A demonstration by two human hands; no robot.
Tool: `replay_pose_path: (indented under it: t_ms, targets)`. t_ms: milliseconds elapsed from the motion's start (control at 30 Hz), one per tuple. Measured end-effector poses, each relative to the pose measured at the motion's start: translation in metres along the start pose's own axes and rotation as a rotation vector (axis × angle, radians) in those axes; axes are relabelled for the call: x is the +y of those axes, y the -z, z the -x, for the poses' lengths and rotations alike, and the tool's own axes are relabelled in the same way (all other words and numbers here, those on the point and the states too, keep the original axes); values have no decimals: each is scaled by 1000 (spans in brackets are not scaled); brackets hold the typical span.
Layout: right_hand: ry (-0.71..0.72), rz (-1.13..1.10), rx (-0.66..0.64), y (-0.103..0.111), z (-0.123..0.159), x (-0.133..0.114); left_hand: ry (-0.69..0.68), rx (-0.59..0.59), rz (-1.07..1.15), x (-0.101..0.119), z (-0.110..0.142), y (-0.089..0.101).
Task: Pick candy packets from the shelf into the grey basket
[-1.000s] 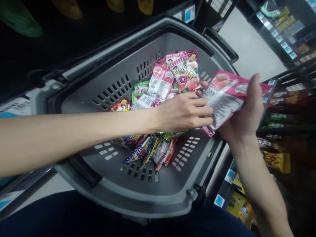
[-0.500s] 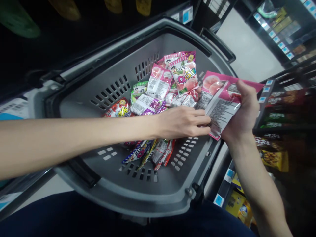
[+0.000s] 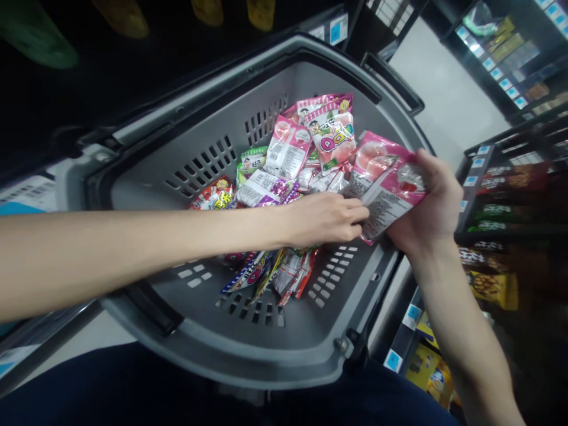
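A pink and white candy bag (image 3: 390, 192), back side up, is held over the right end of a grey shopping basket (image 3: 248, 355). My right hand (image 3: 432, 204) grips its right edge, thumb on top. My left hand (image 3: 331, 219) reaches across the basket with fingers curled at the bag's lower left edge, closed on it. Below lie several candy bags: a pink peach bag (image 3: 333, 139), a pink bag showing its back (image 3: 288, 148), a purple grape bag (image 3: 266, 188) and a red bag (image 3: 213, 194). My left forearm hides part of the pile.
Dark shelves with price tags (image 3: 412, 316) and snack bags, one a yellow bag (image 3: 492, 289), run along the right. Another shelf edge (image 3: 26, 195) is at the left. The black basket handle (image 3: 393, 83) sticks out at the upper right. Pale floor (image 3: 448, 77) shows beyond.
Both hands have shifted slightly left, bringing the pink candy bag further over the basket. The bag's right corner has drawn in toward my right thumb.
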State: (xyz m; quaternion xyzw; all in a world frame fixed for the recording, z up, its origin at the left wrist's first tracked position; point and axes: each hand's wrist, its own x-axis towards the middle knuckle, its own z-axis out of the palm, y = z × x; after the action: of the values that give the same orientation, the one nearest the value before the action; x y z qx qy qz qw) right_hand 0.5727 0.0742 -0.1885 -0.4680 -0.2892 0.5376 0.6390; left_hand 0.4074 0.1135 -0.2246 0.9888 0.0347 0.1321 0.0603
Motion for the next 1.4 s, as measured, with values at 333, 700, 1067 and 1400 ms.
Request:
replay_pose_path:
  t_ms: [333, 700, 1067, 1400]
  targets:
    - [-19, 12, 60, -3, 1, -5, -33, -17, -89, -2, 0, 0]
    - [-93, -18, 0, 5, -3, -1, -14, 227, -178, -3, 6, -7]
    - [-102, 20, -146, -2, 3, -7, 161, 303, 108, -5, 7, -13]
    - [-3, 52, 118, 4, -2, -3, 810, 610, 1256, 8, -4, -33]
